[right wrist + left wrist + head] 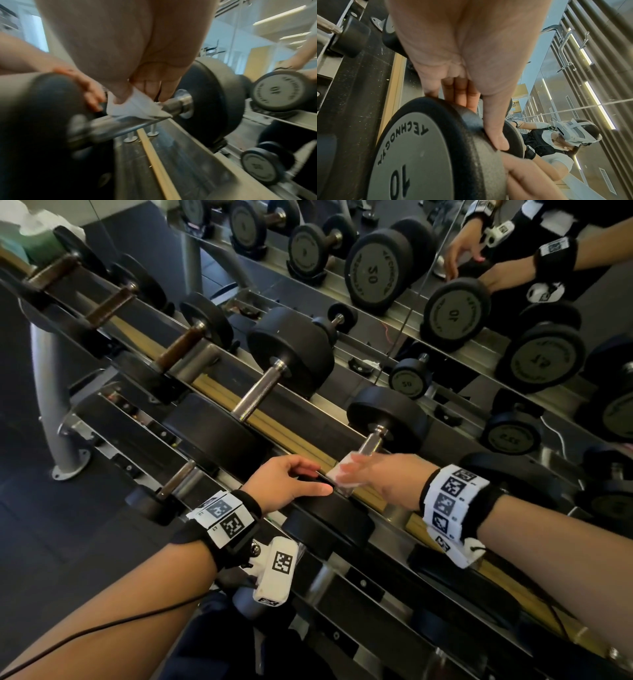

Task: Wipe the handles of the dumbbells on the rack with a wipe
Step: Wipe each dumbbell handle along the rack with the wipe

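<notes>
Right grip [383, 477] pinches a crumpled white wipe [137, 106] onto the chrome handle [130, 119]; left grip [291, 484] cups the black dumbbell head [423, 155]

— How does your head view read?
— Dim: the dumbbell rack [219, 361] is mostly black, and straight rails bow toward the edges.
— And your wrists?
— Brighter. Ceiling light strips [597, 94] glare right of your left hand [462, 54]. The right view is motion-blurred; the wipe [135, 106] smears.
</notes>
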Demonstrator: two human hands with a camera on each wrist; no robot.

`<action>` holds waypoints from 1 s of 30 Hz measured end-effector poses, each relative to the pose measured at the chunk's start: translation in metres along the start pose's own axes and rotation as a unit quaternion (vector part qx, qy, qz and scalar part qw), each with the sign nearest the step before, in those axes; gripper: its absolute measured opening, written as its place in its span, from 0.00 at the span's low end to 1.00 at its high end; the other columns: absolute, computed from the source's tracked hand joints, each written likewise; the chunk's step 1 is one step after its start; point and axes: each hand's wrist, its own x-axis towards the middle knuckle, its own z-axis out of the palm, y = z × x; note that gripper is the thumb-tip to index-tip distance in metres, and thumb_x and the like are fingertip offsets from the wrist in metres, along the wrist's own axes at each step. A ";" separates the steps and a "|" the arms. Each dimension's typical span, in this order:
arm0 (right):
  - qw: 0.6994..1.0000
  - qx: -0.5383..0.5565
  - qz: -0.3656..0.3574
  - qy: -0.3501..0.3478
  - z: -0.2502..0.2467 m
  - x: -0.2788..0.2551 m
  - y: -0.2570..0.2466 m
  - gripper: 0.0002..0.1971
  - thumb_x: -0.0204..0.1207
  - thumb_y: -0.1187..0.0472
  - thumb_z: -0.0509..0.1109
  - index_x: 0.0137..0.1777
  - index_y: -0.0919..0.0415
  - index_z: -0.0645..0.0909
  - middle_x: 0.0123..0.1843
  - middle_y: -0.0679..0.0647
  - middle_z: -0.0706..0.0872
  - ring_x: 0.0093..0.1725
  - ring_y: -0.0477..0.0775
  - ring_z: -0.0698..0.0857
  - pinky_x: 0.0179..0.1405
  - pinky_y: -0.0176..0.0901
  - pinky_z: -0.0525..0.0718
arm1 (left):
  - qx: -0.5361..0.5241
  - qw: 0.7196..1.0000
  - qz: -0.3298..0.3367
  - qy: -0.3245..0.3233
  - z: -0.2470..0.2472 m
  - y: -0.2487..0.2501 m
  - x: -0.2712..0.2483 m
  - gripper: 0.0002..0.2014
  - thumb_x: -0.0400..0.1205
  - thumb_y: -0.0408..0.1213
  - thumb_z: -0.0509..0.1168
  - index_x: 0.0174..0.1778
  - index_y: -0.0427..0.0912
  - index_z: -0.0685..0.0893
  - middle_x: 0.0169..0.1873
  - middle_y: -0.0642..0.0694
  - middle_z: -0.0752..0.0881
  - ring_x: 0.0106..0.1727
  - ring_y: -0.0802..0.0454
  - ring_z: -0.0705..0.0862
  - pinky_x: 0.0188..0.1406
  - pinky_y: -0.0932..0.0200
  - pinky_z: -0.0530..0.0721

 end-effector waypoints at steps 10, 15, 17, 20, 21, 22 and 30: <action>0.998 -0.062 0.012 -0.003 0.011 0.015 0.010 0.38 0.80 0.70 0.65 0.86 0.53 0.53 0.86 0.52 0.56 0.87 0.56 0.50 0.84 0.49 0.55 | -0.004 1.000 0.000 0.006 0.001 0.000 -0.002 0.25 0.70 0.53 0.79 0.63 0.57 0.84 0.55 0.62 0.87 0.60 0.65 0.82 0.61 0.61 0.70; 0.999 -0.006 0.037 0.018 0.003 0.022 0.030 0.35 0.82 0.71 0.62 0.86 0.49 0.57 0.87 0.47 0.58 0.87 0.50 0.50 0.85 0.48 0.54 | -0.014 1.000 -0.001 0.006 0.000 0.000 -0.001 0.25 0.68 0.55 0.81 0.61 0.59 0.85 0.55 0.63 0.88 0.59 0.66 0.83 0.54 0.67 0.72; 0.999 -0.019 0.034 0.034 0.002 0.028 0.033 0.28 0.84 0.68 0.60 0.83 0.52 0.64 0.85 0.50 0.64 0.86 0.52 0.55 0.84 0.50 0.59 | -0.019 1.000 0.002 0.008 0.000 -0.001 0.000 0.25 0.67 0.55 0.81 0.59 0.59 0.86 0.54 0.63 0.89 0.59 0.66 0.84 0.56 0.66 0.73; 0.998 -0.040 -0.004 0.049 0.011 0.031 0.029 0.24 0.82 0.66 0.62 0.78 0.56 0.71 0.77 0.51 0.75 0.81 0.54 0.66 0.83 0.52 0.60 | -0.027 1.000 0.003 0.016 0.002 -0.003 0.000 0.26 0.66 0.55 0.82 0.59 0.59 0.86 0.53 0.62 0.89 0.58 0.67 0.84 0.53 0.68 0.73; 0.996 -0.048 -0.029 0.066 0.017 0.032 0.027 0.24 0.82 0.65 0.63 0.78 0.55 0.72 0.76 0.49 0.76 0.79 0.53 0.68 0.83 0.51 0.59 | -0.028 0.999 0.005 0.018 0.002 -0.003 0.000 0.26 0.66 0.54 0.82 0.60 0.58 0.86 0.53 0.62 0.89 0.57 0.67 0.84 0.52 0.70 0.72; 0.994 -0.047 -0.051 0.084 0.022 0.033 0.026 0.22 0.83 0.63 0.63 0.77 0.53 0.72 0.74 0.47 0.77 0.78 0.52 0.70 0.83 0.50 0.57 | -0.030 0.999 0.006 0.020 0.003 -0.004 0.001 0.26 0.66 0.54 0.82 0.60 0.57 0.86 0.53 0.62 0.89 0.57 0.68 0.84 0.50 0.71 0.72; 0.995 -0.071 0.023 0.067 0.013 0.042 0.043 0.17 0.84 0.60 0.62 0.71 0.48 0.72 0.69 0.47 0.77 0.76 0.53 0.70 0.84 0.55 0.45 | -0.033 0.999 0.006 0.018 0.003 -0.004 0.001 0.26 0.67 0.53 0.82 0.61 0.56 0.86 0.54 0.61 0.89 0.58 0.66 0.84 0.48 0.72 0.70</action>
